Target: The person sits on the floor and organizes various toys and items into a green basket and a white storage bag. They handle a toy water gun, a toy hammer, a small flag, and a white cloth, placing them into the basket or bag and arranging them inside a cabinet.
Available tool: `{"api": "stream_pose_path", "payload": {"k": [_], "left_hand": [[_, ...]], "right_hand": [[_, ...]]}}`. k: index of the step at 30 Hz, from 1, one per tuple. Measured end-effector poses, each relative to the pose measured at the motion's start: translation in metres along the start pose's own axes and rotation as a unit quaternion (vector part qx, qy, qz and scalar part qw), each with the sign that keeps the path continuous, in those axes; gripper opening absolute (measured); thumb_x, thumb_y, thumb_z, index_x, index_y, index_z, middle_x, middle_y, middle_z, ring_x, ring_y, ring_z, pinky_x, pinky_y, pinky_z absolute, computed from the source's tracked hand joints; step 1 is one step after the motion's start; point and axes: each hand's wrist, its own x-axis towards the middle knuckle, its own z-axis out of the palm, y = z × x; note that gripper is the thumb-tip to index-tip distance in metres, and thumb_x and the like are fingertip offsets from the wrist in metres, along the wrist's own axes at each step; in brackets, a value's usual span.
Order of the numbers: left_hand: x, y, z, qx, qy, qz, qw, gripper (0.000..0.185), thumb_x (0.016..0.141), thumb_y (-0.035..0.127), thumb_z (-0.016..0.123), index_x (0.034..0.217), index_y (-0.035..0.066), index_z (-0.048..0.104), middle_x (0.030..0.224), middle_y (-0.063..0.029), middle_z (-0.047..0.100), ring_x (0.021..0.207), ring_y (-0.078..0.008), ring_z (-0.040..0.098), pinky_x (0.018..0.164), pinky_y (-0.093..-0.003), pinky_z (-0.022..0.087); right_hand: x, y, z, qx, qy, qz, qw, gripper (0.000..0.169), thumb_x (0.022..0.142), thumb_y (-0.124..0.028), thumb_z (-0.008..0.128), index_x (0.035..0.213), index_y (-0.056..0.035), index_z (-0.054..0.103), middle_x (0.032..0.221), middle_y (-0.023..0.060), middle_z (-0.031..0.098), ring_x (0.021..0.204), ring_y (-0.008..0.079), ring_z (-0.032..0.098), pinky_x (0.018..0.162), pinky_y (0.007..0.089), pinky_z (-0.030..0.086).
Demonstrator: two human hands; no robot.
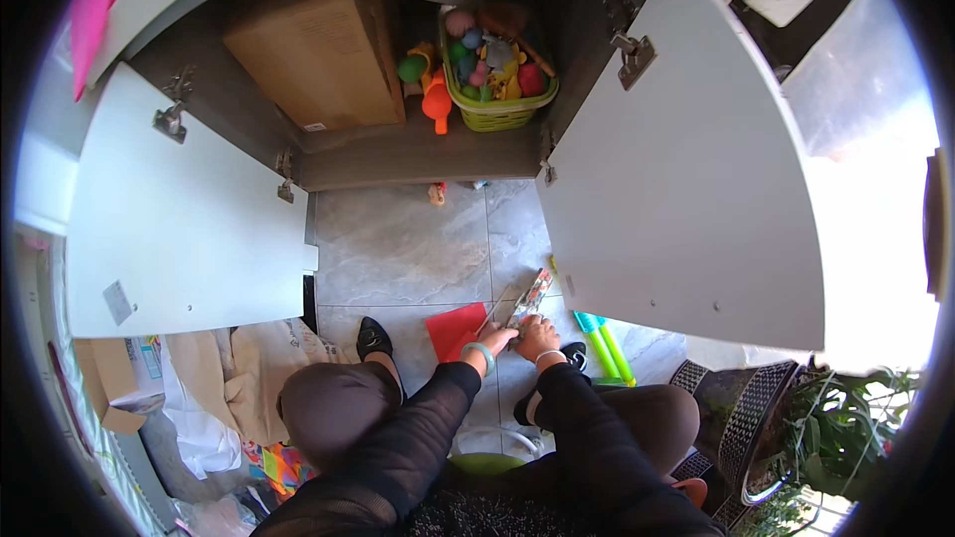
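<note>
Low over the tiled floor, my right hand (537, 339) is closed around the lower part of a narrow printed packet or bundle (536, 289) with a multicoloured pattern. My left hand (494, 339), with a pale green bangle at its wrist, meets the bundle's lower end with its fingers. What exactly the bundle is, and its end under my fingers, cannot be made out. A thin pale stick (498, 303) slants up beside my left hand. Just left of that hand a red sheet (453, 330) lies on the floor, partly behind my wrist.
An open cabinet holds a cardboard box (321, 67), an orange toy (436, 101) and a green basket (498, 118) of toys. Its white doors (186, 231) stand open on both sides. Green-and-blue tubes (608, 350) lie right of my foot. Potted plants (835, 418) stand at right.
</note>
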Motion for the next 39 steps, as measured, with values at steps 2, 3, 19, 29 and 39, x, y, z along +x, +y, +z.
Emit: {"api": "stream_pose_path", "payload": {"k": [2, 3, 19, 29, 39], "left_hand": [[-0.012, -0.006, -0.004, -0.045, 0.014, 0.033, 0.998, 0.025, 0.072, 0.022, 0.059, 0.089, 0.003, 0.057, 0.074, -0.0028, 0.055, 0.065, -0.0122, 0.052, 0.052, -0.0256, 0.037], [-0.008, -0.02, -0.008, -0.036, 0.055, 0.052, 0.996, 0.029, 0.07, 0.025, 0.06, 0.086, 0.0, 0.059, 0.074, -0.0077, 0.058, 0.068, -0.0164, 0.055, 0.057, -0.0283, 0.04], [-0.186, 0.085, -0.046, -0.02, 0.208, 0.353, 0.912, 0.027, 0.072, 0.019, 0.065, 0.077, -0.006, 0.056, 0.067, -0.0121, 0.057, 0.06, -0.0162, 0.055, 0.053, -0.0311, 0.042], [-0.283, 0.139, -0.043, 0.116, 0.326, 0.571, 0.744, 0.04, 0.069, 0.014, 0.066, 0.099, -0.002, 0.045, 0.091, -0.0182, 0.044, 0.084, -0.0333, 0.047, 0.075, -0.0382, 0.04], [-0.343, 0.16, -0.016, 0.179, 0.285, 0.693, 0.638, 0.039, 0.073, 0.007, 0.056, 0.111, 0.003, 0.047, 0.097, -0.0133, 0.048, 0.09, -0.0295, 0.046, 0.08, -0.0385, 0.037]], "right_hand": [[-0.021, -0.011, -0.009, 0.012, -0.001, -0.038, 0.999, 0.056, 0.068, -0.038, 0.063, 0.11, -0.0065, 0.042, 0.109, 0.016, 0.047, 0.104, 0.0317, 0.047, 0.083, 0.041, 0.042], [-0.029, -0.015, -0.008, 0.017, 0.014, -0.053, 0.998, 0.059, 0.067, -0.036, 0.064, 0.111, -0.0057, 0.041, 0.109, 0.017, 0.047, 0.104, 0.0326, 0.047, 0.084, 0.0411, 0.041], [-0.064, -0.08, 0.001, 0.173, 0.315, -0.275, 0.892, 0.035, 0.073, -0.016, 0.059, 0.1, 0.0014, 0.047, 0.092, 0.0215, 0.053, 0.085, 0.0348, 0.053, 0.071, 0.0409, 0.045], [-0.074, -0.094, -0.056, 0.454, 0.1, -0.375, 0.802, 0.023, 0.079, -0.015, 0.054, 0.098, -0.0038, 0.047, 0.078, 0.0033, 0.056, 0.069, 0.0178, 0.055, 0.062, 0.0293, 0.046], [-0.155, -0.089, -0.109, 0.548, 0.063, -0.329, 0.767, 0.028, 0.075, -0.014, 0.052, 0.1, -0.0019, 0.047, 0.08, 0.0056, 0.055, 0.071, 0.0184, 0.054, 0.065, 0.0297, 0.046]]}}
